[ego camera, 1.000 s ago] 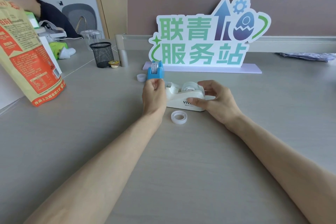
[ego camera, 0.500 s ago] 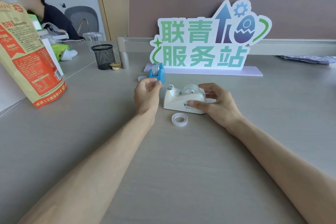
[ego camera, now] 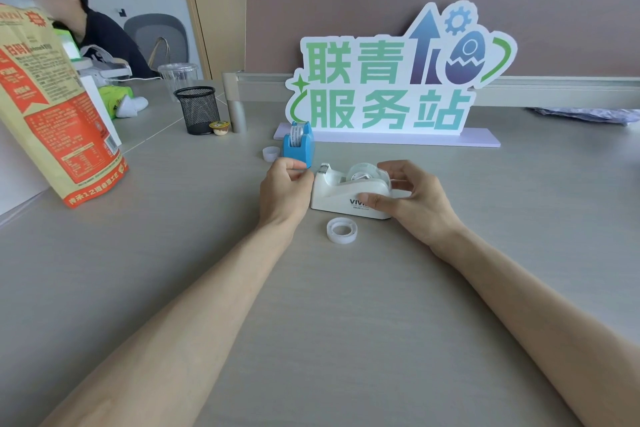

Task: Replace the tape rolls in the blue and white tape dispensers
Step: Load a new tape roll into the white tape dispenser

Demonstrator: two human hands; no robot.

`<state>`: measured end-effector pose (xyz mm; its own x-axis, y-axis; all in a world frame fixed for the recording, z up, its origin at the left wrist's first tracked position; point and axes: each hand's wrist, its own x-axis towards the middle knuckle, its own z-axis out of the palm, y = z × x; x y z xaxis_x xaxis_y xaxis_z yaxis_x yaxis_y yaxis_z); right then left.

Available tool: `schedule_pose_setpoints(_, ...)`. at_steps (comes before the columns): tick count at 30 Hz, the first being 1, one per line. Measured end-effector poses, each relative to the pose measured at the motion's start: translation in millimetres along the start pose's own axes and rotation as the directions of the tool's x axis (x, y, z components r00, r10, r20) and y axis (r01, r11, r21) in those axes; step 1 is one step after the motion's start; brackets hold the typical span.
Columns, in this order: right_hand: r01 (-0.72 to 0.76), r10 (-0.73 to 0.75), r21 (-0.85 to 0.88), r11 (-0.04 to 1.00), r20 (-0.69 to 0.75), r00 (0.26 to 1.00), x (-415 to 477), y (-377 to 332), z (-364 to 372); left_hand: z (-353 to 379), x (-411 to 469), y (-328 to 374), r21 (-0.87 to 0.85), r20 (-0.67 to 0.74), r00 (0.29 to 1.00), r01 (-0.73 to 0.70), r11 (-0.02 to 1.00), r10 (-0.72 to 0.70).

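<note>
Fingers (ego camera: 398, 168) of the right hand (ego camera: 415, 201) clasp the white dispenser (ego camera: 341, 196), its clear roll (ego camera: 363, 170) seated, while the left hand (ego camera: 285, 191) pinches beside the cutter, whether on tape I cannot tell, and the blue dispenser (ego camera: 298, 146) just behind looks loaded, so little seems left.

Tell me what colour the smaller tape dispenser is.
The smaller dispenser is blue; the head view shows it.

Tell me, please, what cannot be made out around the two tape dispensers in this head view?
- Head view: whether the left hand pinches a tape end; its curled fingers hide it.
- Label on the white tape dispenser past "VIVI": the right hand covers it.
- Print on the roll in the blue tape dispenser: too small.
</note>
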<state>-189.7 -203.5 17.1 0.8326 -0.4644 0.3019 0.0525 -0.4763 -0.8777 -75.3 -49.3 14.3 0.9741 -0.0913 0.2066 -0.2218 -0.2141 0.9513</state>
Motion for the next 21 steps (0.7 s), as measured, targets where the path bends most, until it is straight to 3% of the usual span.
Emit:
schedule_pose_setpoints(7, -0.003, 0.002, 0.01, 1.0, 0.002, 1.0, -1.1, -0.8, -0.1, -1.8, 2.3, -0.1, 0.065, 0.041, 0.999, 0.02, 0.998, -0.023)
schedule_pose_setpoints(11, -0.006, 0.006, 0.007, 1.0, 0.004, 1.0, -1.0, -1.8, 0.0, -5.7, 8.0, -0.4, 0.156, 0.14, 0.988, 0.042, 0.987, -0.065)
schedule_pose_setpoints(21, -0.014, 0.014, -0.008, 1.0, -0.002, 1.0, 0.4, 0.8, 0.2, -13.4, 8.4, -6.8, 0.066, 0.145, 0.989, -0.025, 0.997, 0.015)
